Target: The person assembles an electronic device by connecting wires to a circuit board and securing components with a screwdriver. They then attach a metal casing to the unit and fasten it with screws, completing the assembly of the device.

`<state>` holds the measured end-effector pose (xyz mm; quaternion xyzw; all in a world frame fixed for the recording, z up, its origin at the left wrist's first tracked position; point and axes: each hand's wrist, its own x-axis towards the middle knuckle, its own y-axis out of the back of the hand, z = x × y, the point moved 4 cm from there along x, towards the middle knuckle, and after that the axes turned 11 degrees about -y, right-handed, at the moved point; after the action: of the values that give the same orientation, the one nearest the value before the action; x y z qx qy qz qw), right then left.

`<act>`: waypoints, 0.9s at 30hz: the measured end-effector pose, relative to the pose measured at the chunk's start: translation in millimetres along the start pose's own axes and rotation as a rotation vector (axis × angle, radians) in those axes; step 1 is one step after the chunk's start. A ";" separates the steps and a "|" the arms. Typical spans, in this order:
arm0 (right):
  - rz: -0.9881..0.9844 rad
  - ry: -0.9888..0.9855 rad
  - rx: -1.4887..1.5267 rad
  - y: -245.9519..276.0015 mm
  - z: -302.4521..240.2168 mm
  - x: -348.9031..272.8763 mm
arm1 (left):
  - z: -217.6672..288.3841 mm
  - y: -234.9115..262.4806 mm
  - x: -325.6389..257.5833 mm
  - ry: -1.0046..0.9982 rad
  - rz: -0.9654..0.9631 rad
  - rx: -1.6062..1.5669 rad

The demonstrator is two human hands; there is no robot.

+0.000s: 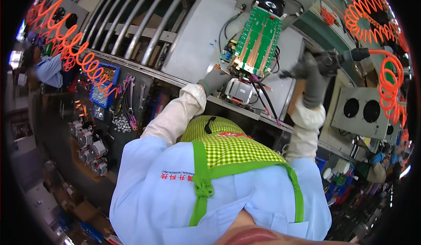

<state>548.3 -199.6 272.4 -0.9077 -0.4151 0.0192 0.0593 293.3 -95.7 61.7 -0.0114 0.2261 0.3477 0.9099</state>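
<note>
A green circuit board [259,39] with copper-coloured strips stands on a pale work plate, a black fan [268,3] at its far end. Just nearer me is a silver, square-bodied transformer-like part [238,90]. My left hand [214,80], in a grey glove, reaches to the near left corner of the board assembly; its fingertips are hidden there. To the right of the board, my gloved right hand [314,79] is closed round a dark air screwdriver [330,62]. The tool lies sideways, its tip pointing left toward the board, and is blurred.
An orange coiled hose [387,85] runs from the tool; another orange coil [83,52] hangs left. Metal rollers [138,26] lie left of the plate. Blue bins [104,85] of small parts, wrenches [141,97] and silver parts [92,146] sit left. A grey two-hole panel [360,112] stands right.
</note>
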 end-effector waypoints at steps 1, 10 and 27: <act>0.019 -0.063 -0.104 34.7 17.1 16.5 | -16.9 8.0 0.5 -0.038 0.017 0.048; 0.095 -0.591 -0.359 294.7 377.8 7.7 | -151.6 91.7 -172.8 0.217 0.518 -0.349; -0.430 -0.559 -1.725 212.9 372.0 -43.1 | -279.9 233.9 -254.7 0.514 1.086 0.595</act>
<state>648.7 -336.1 -123.6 -0.5039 -0.4441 -0.0892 -0.7355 -135.9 -128.1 -50.8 0.2729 0.4952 0.6654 0.4874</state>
